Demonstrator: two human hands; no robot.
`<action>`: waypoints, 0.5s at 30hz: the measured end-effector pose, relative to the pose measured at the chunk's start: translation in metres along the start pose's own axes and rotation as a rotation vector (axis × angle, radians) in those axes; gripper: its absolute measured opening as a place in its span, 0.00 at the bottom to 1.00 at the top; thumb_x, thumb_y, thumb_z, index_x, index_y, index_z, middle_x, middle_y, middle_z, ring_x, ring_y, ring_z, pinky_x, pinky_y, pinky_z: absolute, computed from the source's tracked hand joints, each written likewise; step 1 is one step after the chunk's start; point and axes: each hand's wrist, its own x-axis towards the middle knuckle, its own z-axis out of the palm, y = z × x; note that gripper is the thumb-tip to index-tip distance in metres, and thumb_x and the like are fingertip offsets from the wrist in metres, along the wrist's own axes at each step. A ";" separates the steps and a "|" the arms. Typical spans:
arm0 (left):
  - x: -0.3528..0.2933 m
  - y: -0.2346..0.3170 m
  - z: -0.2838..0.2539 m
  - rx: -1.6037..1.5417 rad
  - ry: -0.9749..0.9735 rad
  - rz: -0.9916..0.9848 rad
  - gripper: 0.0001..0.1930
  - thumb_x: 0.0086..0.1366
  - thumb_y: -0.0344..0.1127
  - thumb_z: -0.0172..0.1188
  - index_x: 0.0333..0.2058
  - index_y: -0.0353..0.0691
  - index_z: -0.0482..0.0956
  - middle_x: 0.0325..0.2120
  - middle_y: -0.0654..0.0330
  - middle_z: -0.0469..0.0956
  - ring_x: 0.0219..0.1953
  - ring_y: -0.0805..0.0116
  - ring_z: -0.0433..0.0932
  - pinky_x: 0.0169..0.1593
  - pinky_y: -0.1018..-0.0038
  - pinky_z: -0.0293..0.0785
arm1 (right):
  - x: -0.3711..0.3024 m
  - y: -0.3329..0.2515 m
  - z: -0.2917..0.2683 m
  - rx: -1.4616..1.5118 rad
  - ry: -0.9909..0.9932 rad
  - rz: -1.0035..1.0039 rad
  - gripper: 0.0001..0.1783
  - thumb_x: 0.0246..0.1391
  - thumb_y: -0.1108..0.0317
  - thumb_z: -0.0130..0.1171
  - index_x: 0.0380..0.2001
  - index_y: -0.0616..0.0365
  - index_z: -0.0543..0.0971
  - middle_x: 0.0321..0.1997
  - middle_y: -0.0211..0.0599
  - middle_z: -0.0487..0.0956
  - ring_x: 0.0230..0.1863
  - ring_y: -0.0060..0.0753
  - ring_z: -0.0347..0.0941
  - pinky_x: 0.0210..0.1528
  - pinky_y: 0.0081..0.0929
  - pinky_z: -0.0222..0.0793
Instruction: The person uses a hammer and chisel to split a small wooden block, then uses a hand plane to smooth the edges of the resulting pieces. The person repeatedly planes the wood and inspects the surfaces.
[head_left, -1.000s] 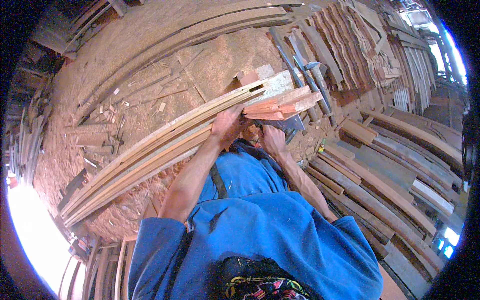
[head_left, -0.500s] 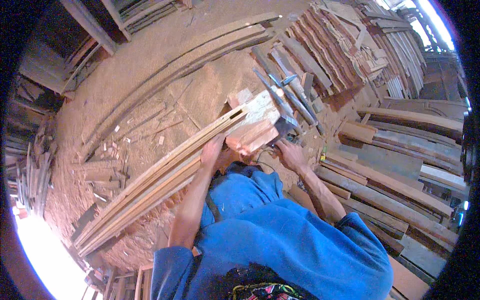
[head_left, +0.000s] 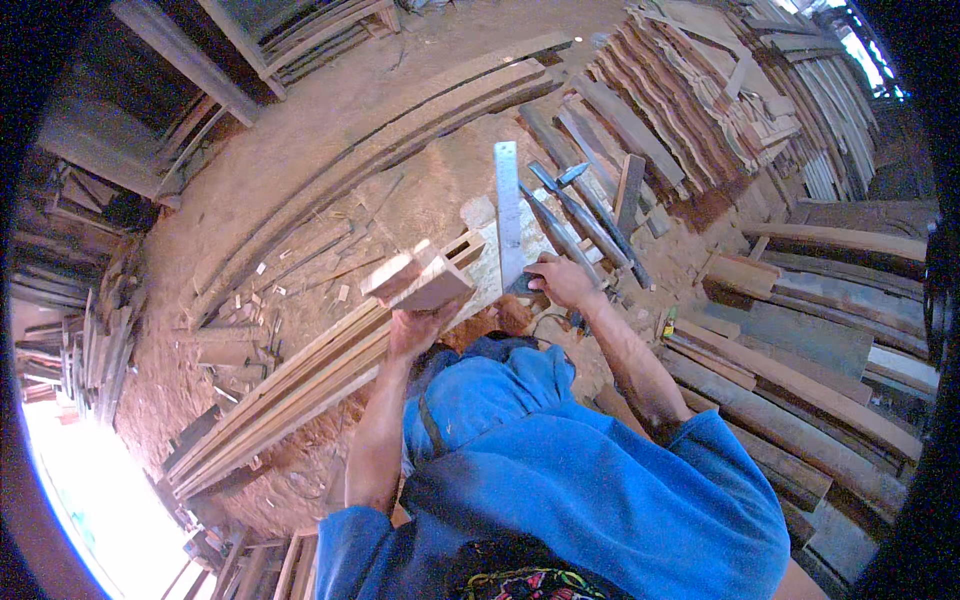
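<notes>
My left hand grips a short wooden block from below, tilted up above the long timbers. In my right hand is a try square, its dark stock between the fingers and its metal blade pointing away from me. The square stands apart from the block. Under both hands are a pale work surface and long wooden strips running to the lower left. Just beyond my right hand lie a hammer and a chisel-like tool.
Stacked boards crowd the right side. A pile of rough-edged planks stands at the far right. Long curved beams lie across the sawdust-covered ground, with offcuts at left.
My left hand has raised and tilted the block, moving it left off the work surface. My right hand has lifted the try square, whose blade now points away from me.
</notes>
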 end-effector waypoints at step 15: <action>-0.019 -0.067 0.008 0.928 0.210 0.209 0.32 0.58 0.45 0.67 0.59 0.40 0.69 0.53 0.47 0.69 0.57 0.42 0.68 0.60 0.51 0.68 | 0.038 -0.147 -0.041 0.675 0.014 -0.359 0.32 0.50 0.58 0.69 0.57 0.60 0.75 0.56 0.51 0.79 0.58 0.57 0.73 0.61 0.41 0.69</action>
